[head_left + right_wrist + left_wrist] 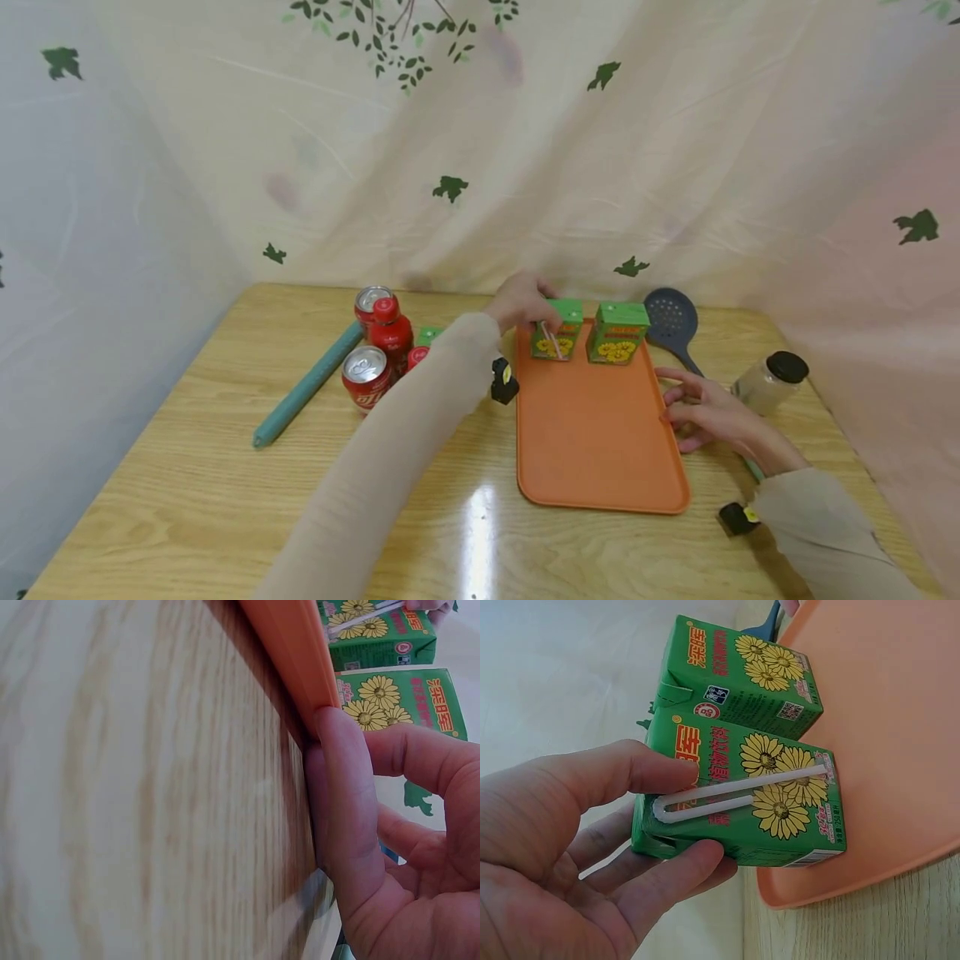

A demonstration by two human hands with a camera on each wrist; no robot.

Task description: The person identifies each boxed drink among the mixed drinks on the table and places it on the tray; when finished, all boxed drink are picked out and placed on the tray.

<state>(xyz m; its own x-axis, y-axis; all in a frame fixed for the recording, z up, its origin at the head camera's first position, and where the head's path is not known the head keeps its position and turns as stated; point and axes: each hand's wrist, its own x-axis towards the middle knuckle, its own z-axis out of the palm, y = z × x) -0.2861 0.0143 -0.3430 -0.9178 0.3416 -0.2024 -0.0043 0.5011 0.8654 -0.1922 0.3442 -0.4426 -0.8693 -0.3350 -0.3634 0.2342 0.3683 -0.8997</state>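
My left hand [527,302] grips a green drink carton [780,836] near its top, thumb on the front and fingers round the side. A bent white straw [742,787] lies along the carton's front, which shows yellow flowers. It stands at the far left corner of an orange tray [600,442]. A second, matching carton [617,335] stands upright close beside it, at the tray's far right. My right hand [708,410] is at the tray's right edge with fingers spread, a fingertip touching the rim in the right wrist view.
Left of the tray stand red cans [366,375] and a red bottle [390,329], partly behind my left arm, with a teal rod [307,383] beside them. A dark slotted spoon [671,318] and a black-lidded jar [765,385] lie to the right. A curtain [480,233] hangs behind.
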